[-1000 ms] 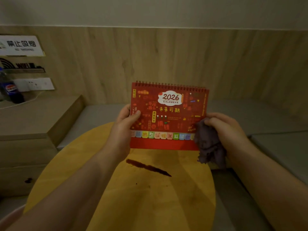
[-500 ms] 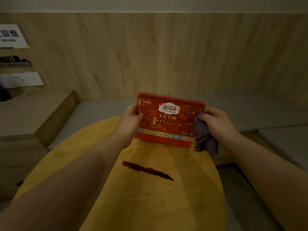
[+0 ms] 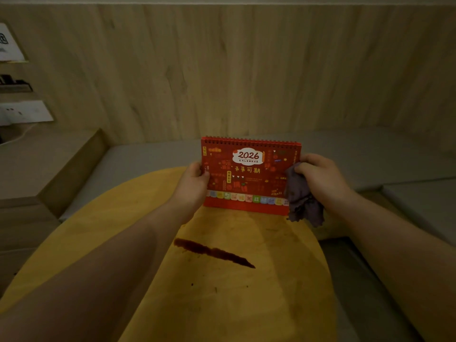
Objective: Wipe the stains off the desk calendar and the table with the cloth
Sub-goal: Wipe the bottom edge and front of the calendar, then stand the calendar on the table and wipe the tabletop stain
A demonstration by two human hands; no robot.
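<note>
The red desk calendar (image 3: 246, 176), spiral-bound along its top edge and printed with "2026 CALENDAR", stands upright at the far side of the round yellow tabletop (image 3: 111, 218), its lower edge at or just above the surface; whether it actually rests there cannot be told. It sits between the two hands. The left hand (image 3: 195, 186) grips the calendar's left edge, thumb curled over the front face and the other fingers hidden behind. The right hand (image 3: 320, 178) is at the calendar's right edge, its fingers curled round a bunched purple-grey cloth (image 3: 302, 201), which is against the lower right part of the cover and hangs down past the calendar's bottom corner. Nearer the camera, well apart from the calendar and both hands, a long dark red-brown stain (image 3: 212, 251) runs slantwise across the tabletop, with a few small dark specks (image 3: 192, 284) beyond it toward the viewer. Both bare forearms reach in from the bottom corners. Behind the tabletop lies a grey cushioned bench (image 3: 370, 156) below a pale wood-panelled wall (image 3: 222, 70), and at the left a white socket plate (image 3: 24, 112) is fixed to the wall.
</note>
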